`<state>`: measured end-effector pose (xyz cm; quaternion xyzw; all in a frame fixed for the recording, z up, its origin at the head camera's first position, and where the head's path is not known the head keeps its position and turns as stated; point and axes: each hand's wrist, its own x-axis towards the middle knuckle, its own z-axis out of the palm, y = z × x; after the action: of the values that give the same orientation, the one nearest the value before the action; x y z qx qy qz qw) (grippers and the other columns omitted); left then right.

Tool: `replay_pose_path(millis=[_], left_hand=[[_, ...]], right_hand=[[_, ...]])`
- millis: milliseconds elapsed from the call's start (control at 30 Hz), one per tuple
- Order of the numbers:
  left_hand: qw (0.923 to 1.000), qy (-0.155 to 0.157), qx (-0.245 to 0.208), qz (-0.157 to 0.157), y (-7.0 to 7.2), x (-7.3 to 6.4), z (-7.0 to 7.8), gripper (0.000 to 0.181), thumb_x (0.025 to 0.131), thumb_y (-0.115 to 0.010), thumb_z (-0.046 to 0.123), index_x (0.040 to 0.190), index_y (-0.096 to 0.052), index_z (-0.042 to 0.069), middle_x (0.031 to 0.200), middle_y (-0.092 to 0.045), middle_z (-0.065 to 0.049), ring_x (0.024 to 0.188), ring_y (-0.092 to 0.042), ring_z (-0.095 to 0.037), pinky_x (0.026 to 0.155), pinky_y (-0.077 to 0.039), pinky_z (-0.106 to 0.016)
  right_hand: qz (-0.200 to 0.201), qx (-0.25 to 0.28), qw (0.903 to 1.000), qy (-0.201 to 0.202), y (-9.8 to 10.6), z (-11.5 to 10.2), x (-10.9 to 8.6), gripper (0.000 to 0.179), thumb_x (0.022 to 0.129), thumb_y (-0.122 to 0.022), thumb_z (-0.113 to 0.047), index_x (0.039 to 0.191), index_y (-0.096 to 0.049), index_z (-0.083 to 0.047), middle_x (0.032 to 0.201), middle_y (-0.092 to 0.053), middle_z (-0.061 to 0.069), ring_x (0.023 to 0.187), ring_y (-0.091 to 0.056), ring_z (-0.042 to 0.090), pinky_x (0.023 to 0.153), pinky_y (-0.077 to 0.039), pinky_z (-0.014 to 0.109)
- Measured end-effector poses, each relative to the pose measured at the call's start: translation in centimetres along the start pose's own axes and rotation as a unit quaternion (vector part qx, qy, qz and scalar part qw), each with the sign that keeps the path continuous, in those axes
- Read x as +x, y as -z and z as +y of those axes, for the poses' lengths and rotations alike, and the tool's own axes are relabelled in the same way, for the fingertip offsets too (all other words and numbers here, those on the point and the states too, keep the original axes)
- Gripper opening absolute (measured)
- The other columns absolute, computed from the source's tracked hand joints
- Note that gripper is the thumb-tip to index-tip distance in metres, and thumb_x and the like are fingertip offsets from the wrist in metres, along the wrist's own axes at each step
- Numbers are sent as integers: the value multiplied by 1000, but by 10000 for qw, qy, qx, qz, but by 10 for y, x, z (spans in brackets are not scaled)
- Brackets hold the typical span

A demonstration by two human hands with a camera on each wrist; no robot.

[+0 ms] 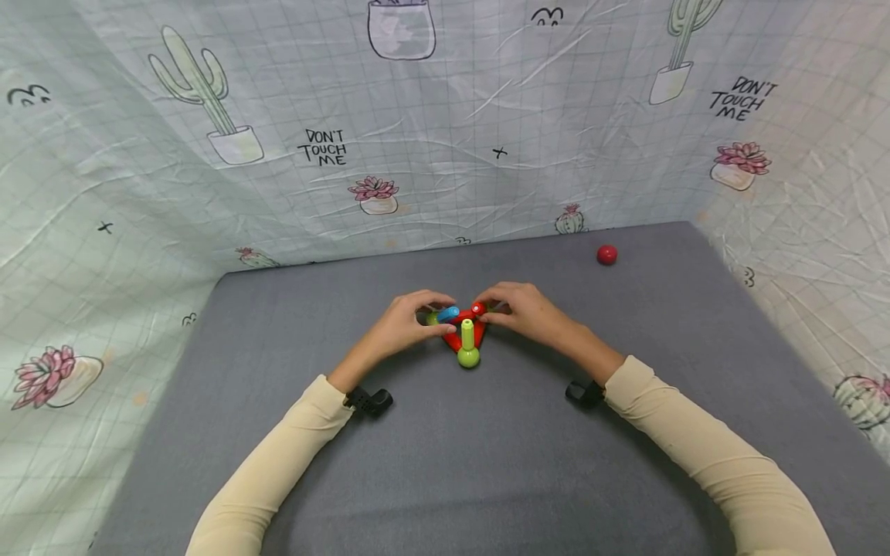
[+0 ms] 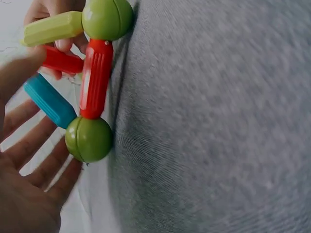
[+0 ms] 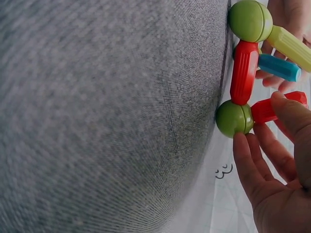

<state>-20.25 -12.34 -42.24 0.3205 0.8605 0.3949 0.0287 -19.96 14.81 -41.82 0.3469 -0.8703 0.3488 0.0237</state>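
Observation:
A toy frame of red sticks (image 1: 474,332) joined by green balls (image 1: 469,357) lies on the table as a triangle. A blue stick (image 2: 51,101), a red stick (image 3: 265,110) and a yellow-green stick (image 1: 467,334) rise from its corners. My left hand (image 1: 406,320) surrounds the blue stick's corner loosely, with thumb and fingers apart and the fingers stretched behind the ball (image 2: 89,139). At the far right corner, my right hand (image 1: 524,309) pinches the standing red stick between thumb and fingers. Its lower fingertips come right at the green ball (image 3: 234,119) below.
A lone red ball (image 1: 607,255) sits near the table's back right. The grey table (image 1: 445,463) ends at a patterned cloth (image 1: 445,100) behind, with more cloth on both sides. Black wrist cameras (image 1: 371,401) hang below each wrist.

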Motion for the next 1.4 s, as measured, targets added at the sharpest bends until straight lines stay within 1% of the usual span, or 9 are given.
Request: replay_pose_path(millis=[167, 267, 367, 733, 867, 1000, 1133, 1233, 1400], left_hand=[[9990, 320, 12, -326, -4, -1, 12, 67, 86, -83, 37, 143, -57, 13, 132, -61, 0, 119, -58, -20, 101, -49, -47], [9980, 538, 74, -336, -8, 0, 17, 68, 88, -79, 45, 145, -56, 16, 135, -59, 1, 119, -55, -21, 98, -48, -49], [9975, 658, 90, -231, -11, 1, 18, 65, 89, -77, 47, 143, -58, 17, 133, -60, 2, 116, -56, -20, 96, -49, -48], [9980, 614, -41, -137, -11, 2, 16, 61, 90, -78, 42, 140, -60, 12, 130, -63, 0, 114, -61, -20, 94, -53, -46], [9984, 520, -48, -202, -8, 1, 14, 62, 91, -77, 43, 141, -59, 12, 133, -62, 0, 117, -60, -20, 99, -51, -45], [9993, 291, -26, -233, 2, -2, 7, 61, 90, -80, 35, 141, -59, 8, 134, -62, -4, 122, -59, -24, 105, -48, -45], [9998, 180, -8, -125, 11, -7, -6, 50, 89, -82, 20, 133, -64, 4, 130, -66, -10, 120, -62, -27, 103, -51, -43], [9998, 194, 19, -26, 13, -8, -14, 41, 89, -81, 16, 127, -69, 5, 124, -69, -9, 115, -65, -25, 99, -54, -41], [9996, 267, 33, 72, 11, -8, -22, 31, 88, -82, 18, 117, -76, 11, 116, -73, -2, 105, -69, -16, 92, -56, -35]], right_hand=[[18, 52, 10000, 78, 0, 1, 0, 26, 91, -78, -11, 116, -74, -8, 109, -71, 7, 100, -69, 25, 86, -60, 43], [48, 33, 9999, 107, 0, 2, -1, 26, 91, -78, -11, 116, -74, -8, 109, -71, 7, 100, -68, 25, 86, -60, 43], [50, -17, 9999, 91, 0, 2, -1, 26, 91, -78, -12, 117, -74, -8, 110, -71, 7, 100, -68, 24, 86, -60, 43], [60, -45, 9999, 67, 0, 2, -1, 26, 92, -77, -14, 117, -74, -9, 110, -70, 6, 98, -69, 23, 84, -60, 41], [-119, -114, 9999, 32, 4, 2, -1, 30, 92, -77, -15, 121, -72, -8, 113, -70, 8, 99, -69, 24, 83, -60, 41], [-167, -278, 9995, 17, 21, 6, -4, 36, 93, -76, -13, 128, -69, -8, 121, -69, 9, 105, -68, 25, 86, -59, 43], [224, -500, 9985, 48, 44, 21, -11, 30, 95, -74, -11, 125, -71, -7, 120, -71, 9, 104, -68, 25, 89, -57, 46], [492, -727, 9961, -28, 64, 36, -14, 27, 96, -72, -12, 123, -72, -6, 118, -72, 10, 106, -67, 27, 91, -55, 47], [535, -1305, 9882, -593, 100, 62, -15, 29, 98, -70, -13, 125, -70, -4, 122, -69, 16, 114, -63, 35, 94, -52, 52]])
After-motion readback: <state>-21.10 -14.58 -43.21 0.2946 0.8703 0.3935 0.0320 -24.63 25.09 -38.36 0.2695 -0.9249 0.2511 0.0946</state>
